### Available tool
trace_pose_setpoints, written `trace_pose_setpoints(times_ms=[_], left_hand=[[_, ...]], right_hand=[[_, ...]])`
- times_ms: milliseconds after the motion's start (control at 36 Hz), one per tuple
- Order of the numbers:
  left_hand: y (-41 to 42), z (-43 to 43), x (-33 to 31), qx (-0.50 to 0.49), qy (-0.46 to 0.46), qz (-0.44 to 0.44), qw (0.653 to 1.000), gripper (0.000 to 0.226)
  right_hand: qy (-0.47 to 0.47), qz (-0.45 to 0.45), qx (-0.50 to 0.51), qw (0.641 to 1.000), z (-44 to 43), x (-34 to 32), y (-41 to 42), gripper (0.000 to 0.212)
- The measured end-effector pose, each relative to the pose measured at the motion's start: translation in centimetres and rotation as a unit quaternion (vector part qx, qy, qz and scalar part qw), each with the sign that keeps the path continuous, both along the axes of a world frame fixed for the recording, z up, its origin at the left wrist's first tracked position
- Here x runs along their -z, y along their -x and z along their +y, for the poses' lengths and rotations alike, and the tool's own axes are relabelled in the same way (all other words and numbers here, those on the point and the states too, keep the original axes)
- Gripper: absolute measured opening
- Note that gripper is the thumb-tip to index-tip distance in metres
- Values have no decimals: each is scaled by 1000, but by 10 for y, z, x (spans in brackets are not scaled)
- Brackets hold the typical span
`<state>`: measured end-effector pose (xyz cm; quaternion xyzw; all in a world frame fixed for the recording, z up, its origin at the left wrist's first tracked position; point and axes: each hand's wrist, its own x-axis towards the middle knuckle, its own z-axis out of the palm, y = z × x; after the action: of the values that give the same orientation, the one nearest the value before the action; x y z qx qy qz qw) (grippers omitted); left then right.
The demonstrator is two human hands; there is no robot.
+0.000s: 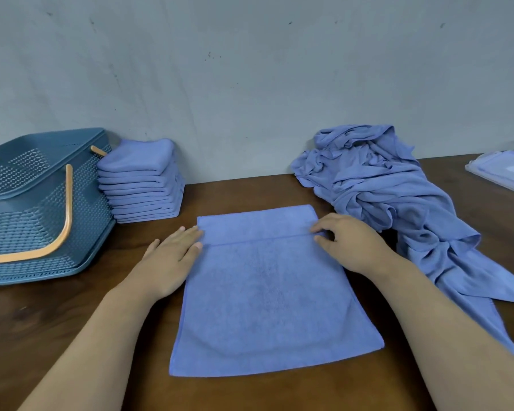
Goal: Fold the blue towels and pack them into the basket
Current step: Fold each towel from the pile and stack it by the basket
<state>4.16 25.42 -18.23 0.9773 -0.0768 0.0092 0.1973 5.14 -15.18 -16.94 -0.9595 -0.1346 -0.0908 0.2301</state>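
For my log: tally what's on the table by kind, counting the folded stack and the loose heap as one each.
Blue basket: 1
Stack of folded blue towels: 1
Blue towel being folded: 1
Heap of unfolded blue towels: 1
Clear plastic container: 1
Total: 5

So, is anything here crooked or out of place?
Mostly tidy. The stack of folded towels leans left toward the basket, its top towel tilted. One towel trails from the unfolded pile toward the person.
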Motion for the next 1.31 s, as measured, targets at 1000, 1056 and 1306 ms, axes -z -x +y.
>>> trace_pose_setpoints(times_ms=[1000,1056,1306], left_hand=[[-1,-21,-24,-65,549,45,832,10],[-5,-25,-16,-93,507,12,857,12],[-6,-16,-11,-38,313,43,948,35]], right_hand=[[-343,43,53,937,18,-13,-13,10],[-329,60,61,941,18,-9,-15,9],[-216,99,38,971,16,-9,-6,25]])
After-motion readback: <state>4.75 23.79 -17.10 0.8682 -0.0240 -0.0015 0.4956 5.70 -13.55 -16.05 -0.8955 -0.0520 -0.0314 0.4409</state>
